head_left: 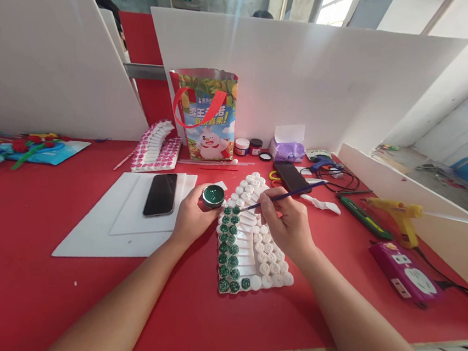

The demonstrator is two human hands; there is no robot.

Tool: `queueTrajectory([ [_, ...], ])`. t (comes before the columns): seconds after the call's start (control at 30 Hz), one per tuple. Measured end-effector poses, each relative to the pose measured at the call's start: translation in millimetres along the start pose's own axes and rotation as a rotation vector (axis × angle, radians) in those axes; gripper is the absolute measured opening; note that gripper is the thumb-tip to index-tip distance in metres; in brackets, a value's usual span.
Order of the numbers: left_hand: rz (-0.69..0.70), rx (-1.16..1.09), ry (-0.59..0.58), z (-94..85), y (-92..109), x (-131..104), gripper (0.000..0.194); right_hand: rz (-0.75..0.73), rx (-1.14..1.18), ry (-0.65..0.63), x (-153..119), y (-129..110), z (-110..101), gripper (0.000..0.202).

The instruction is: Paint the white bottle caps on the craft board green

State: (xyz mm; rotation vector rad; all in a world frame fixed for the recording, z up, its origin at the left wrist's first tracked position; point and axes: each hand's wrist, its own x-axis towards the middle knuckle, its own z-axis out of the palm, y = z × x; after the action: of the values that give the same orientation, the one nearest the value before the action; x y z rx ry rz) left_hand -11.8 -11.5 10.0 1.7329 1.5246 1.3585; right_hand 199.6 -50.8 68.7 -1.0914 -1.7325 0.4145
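A craft piece (247, 246) lies on the red table, made of rosette shapes around a strip of white slats. Rosettes down its left side are dark green; the others are white. My left hand (194, 215) holds a small open jar of green paint (213, 195) beside the upper left of the piece. Pinched in my right hand (287, 220) is a thin dark blue paintbrush (297, 191), its tip at a green rosette near the upper left. The right hand hides part of the piece's right side.
White boards (94, 233) with a black phone (160, 194) lie left. Behind stand a colourful bag (212, 117), a pink-and-white craft piece (155, 150) and paint jars (242, 146). At right are a second phone (292, 176), green cutter (364, 217), yellow glue gun (399, 213) and purple power strip (405, 275).
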Motion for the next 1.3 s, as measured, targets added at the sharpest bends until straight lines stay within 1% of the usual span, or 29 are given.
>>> queueTrajectory([
  [0.1, -0.003, 0.001, 0.004, 0.0, -0.6, 0.1, 0.047, 0.002, 0.018, -0.017, 0.2, -0.1, -0.1, 0.021],
  [0.23, 0.002, 0.003, 0.003, 0.1, -1.5, 0.2, 0.047, 0.004, 0.021, 0.017, 0.5, -0.4, -0.7, 0.019],
  [0.37, 0.000, 0.000, -0.003, -0.1, -1.4, 0.4, 0.048, 0.011, 0.016, -0.023, 0.7, -0.6, -0.8, 0.021],
  [0.5, -0.003, -0.016, -0.004, -0.8, -0.2, 1.0, 0.048, -0.003, 0.034, 0.007, 0.9, -1.4, -0.2, 0.018],
  [0.67, -0.011, -0.014, -0.014, -1.3, 0.3, 1.1, 0.049, -0.007, 0.040, -0.013, 0.9, -1.2, -0.8, 0.019],
  [0.77, -0.007, -0.005, -0.011, -0.7, -0.1, 0.7, 0.048, -0.012, 0.051, 0.006, 1.3, -1.8, -1.5, 0.018],
  [0.97, -0.011, -0.013, -0.007, 0.0, -0.6, 0.5, 0.049, -0.015, 0.006, -0.010, 2.6, -2.3, -3.0, 0.019],
  [1.13, -0.009, -0.010, -0.007, -0.4, -0.9, 0.5, 0.048, -0.037, 0.042, 0.026, 2.4, -1.1, -2.6, 0.019],
  [1.3, -0.025, -0.021, -0.021, -0.4, 1.2, 0.3, 0.049, -0.010, 0.012, -0.022, 1.6, -0.9, -2.5, 0.020],
])
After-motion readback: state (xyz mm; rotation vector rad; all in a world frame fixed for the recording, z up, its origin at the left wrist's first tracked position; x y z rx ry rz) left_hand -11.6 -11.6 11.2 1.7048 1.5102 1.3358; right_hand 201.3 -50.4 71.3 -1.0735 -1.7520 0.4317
